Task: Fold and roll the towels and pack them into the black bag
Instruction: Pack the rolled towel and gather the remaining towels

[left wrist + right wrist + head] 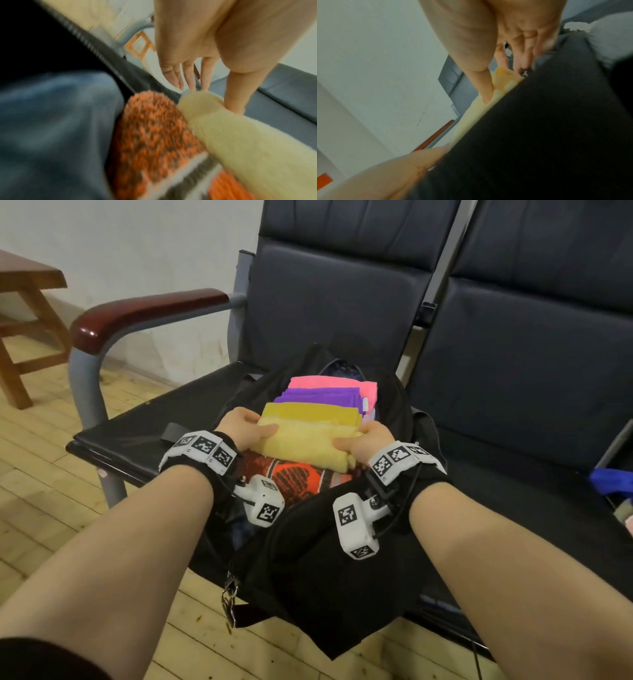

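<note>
The black bag (335, 570) lies open on the bench seat, and a row of rolled towels fills it. From the far end they run pink (329, 381), purple (318, 398), mustard (308, 414), pale yellow (305, 445), then an orange patterned one (291, 477) nearest me. My left hand (251, 426) grips the left end of the pale yellow towel (240, 135), thumb on top. My right hand (359, 438) grips its right end, where the thumb presses into the pale yellow towel (471, 119). In the left wrist view the orange patterned towel (154, 135) sits beside the bag's zipper (96, 54).
The bag rests on a dark padded bench seat (137, 422) with a red-brown armrest (144, 313) at left. A wooden stool (27, 313) stands on the plank floor at far left. Something blue (613, 481) lies on the neighbouring seat at right.
</note>
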The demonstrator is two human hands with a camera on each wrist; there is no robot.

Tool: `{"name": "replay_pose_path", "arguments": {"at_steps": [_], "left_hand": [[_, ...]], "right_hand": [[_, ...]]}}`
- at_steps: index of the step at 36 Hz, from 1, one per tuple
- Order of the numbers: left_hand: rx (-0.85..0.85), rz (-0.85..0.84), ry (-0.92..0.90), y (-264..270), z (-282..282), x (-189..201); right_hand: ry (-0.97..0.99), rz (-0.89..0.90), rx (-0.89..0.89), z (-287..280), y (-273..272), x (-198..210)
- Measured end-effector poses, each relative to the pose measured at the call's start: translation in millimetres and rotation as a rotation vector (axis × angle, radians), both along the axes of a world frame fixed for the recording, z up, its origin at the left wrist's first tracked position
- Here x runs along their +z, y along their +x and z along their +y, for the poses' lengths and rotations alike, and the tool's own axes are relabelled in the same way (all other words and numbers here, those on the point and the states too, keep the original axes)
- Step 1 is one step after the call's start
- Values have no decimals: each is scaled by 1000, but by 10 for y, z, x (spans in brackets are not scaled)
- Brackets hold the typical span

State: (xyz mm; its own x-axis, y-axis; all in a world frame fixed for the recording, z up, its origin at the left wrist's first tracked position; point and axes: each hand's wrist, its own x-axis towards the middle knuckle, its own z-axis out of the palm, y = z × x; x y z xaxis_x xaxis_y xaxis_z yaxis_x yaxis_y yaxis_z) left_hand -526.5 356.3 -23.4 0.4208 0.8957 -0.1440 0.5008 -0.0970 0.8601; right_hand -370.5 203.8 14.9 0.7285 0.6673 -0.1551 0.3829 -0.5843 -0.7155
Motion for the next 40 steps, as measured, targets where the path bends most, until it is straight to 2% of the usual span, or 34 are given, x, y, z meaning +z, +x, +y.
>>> {"name": "replay_pose_path", "arguments": {"at_steps": [3,5,7,9,12,17,20,24,29,35,40], "left_hand": [[85,42,134,-14,11,99],[72,-8,175,-7,-5,182],[52,-89,128,6,-42,270],[18,-160,12,29,-108,334],[-32,-203,-212,77,-199,373],[-40,-217,-332,55,-268,443],[-63,-204,-346,9,-357,561],[-123,-135,-278,14,-609,827],[-160,-127,-188,84,-1057,1189],[-196,-151,-125,281,-1793,1529],[-287,-196,-160,598,-2517,1706]], "right_hand": [[-48,-172,-43,54,-11,100],[44,-242,9,87,-19,162],[133,-268,37,100,-39,204],[186,-170,51,104,-82,219],[124,175,78,103,-138,204],[133,509,-20,32,-158,263],[125,604,-4,-42,-172,336],[108,547,43,-188,-192,537],[137,506,57,-590,-202,876],[187,470,42,-1460,-89,1245],[186,400,-7,-2357,142,1440]]}}
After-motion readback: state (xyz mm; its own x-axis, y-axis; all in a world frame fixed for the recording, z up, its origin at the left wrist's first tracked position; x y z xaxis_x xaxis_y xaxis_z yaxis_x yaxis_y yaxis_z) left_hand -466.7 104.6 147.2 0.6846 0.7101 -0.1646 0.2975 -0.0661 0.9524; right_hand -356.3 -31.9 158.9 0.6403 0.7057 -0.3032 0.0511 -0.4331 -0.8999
